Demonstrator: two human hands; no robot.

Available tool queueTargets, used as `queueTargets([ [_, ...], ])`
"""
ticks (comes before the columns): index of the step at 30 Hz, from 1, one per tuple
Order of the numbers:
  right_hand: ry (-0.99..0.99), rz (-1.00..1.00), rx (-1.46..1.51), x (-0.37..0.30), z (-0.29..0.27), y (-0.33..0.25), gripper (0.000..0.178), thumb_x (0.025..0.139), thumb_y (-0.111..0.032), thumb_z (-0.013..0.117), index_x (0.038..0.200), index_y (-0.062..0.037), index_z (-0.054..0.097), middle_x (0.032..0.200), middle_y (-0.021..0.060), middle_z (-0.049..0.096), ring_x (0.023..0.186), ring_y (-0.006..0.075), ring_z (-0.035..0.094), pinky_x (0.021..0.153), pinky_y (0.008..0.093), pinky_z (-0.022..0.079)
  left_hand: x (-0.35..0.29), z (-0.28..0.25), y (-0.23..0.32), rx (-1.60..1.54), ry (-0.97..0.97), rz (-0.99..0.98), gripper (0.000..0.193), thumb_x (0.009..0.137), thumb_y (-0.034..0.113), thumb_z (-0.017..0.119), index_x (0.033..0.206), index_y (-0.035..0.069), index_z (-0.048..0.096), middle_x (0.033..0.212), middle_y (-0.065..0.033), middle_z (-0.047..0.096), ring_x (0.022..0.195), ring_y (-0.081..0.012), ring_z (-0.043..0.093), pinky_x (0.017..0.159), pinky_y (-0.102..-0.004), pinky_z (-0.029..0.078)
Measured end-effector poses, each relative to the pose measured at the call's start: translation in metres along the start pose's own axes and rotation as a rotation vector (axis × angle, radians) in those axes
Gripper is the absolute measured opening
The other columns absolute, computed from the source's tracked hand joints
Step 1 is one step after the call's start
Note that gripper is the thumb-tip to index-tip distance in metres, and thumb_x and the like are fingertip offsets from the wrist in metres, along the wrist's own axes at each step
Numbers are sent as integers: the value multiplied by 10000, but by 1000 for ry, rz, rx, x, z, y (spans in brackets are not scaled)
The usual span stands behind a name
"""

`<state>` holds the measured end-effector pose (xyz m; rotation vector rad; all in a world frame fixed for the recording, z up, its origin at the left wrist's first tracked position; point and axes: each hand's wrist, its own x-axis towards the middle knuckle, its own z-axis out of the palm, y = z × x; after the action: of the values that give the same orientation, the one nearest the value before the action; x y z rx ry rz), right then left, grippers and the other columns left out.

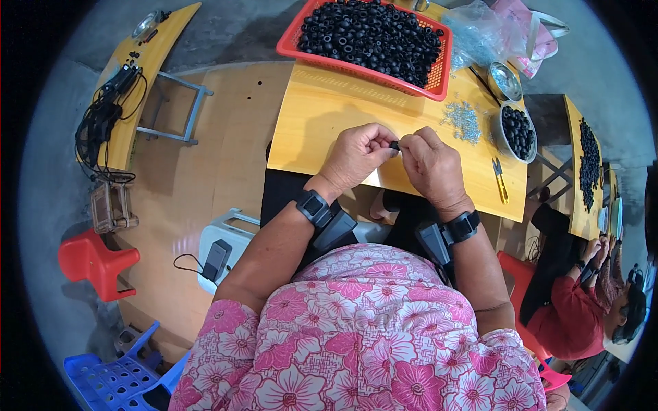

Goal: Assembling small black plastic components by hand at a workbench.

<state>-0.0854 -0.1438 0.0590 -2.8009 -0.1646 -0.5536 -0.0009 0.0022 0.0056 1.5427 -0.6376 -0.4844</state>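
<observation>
Over the near part of the wooden table point(322, 109), both my hands meet at a small round black part point(394, 145). My left hand point(353, 156) pinches this part between thumb and fingertips. Right beside it, my right hand point(433, 164) is closed, its fingertips against the part; whether it grips something else small is hidden. A red plastic basket point(444, 79) full of black ring-like parts stands beyond my hands. To the right lie a scatter of small clear pieces point(463, 122) and yellow-handled snips point(501, 181).
A tub point(502, 142) of black round parts and a metal bowl point(506, 82) stand at the table's right edge, near plastic bags point(480, 31). A person in red point(569, 315) works at another table on the right. Stools point(99, 264) stand at left.
</observation>
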Motion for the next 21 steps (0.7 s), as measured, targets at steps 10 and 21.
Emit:
queueTargets([
  [10,87,624,876,-5,11,11,102,826,0,642,918,10,682,819,55,646,630,97,579,566,220,480,5,-3,-1,-52,-5,-11,127,814,36,668,938,14,651,779,-3,638,678,-49,556,650,-203,490],
  [21,-24,508,874,-4,15,9,68,794,-1,663,857,-2,691,758,51,629,709,126,590,663,247,476,-3,-5,1,-67,-93,-23,130,834,8,635,962,3,616,810,38,563,733,-35,529,679,-187,470],
])
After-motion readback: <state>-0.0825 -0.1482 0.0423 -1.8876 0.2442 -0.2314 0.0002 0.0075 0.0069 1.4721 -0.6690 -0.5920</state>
